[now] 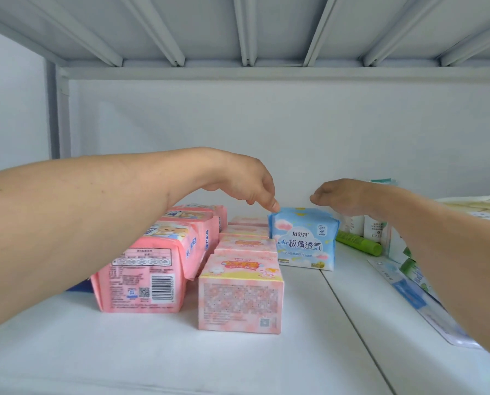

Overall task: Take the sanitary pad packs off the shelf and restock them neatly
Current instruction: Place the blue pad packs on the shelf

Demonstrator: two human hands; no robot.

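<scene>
A blue pad pack (pixel 303 240) stands upright near the back of the white shelf (pixel 152 352). My left hand (pixel 249 181) reaches over the pink packs and its fingertips touch the blue pack's top left corner. My right hand (pixel 340 196) hovers curled over its top right edge; whether it touches is unclear. Left of the blue pack runs a row of pale pink square packs (pixel 239 297). Further left lies a row of darker pink packs (pixel 141 277), partly hidden under my left forearm.
At the back right stand white bottles (pixel 373 226) and a green tube (pixel 358 243) lies on the shelf. Blue and green flat packets (pixel 409 292) lie along the right side. The upper shelf's ribbed underside (pixel 246 32) hangs overhead. A seam (pixel 349 312) divides the shelf boards.
</scene>
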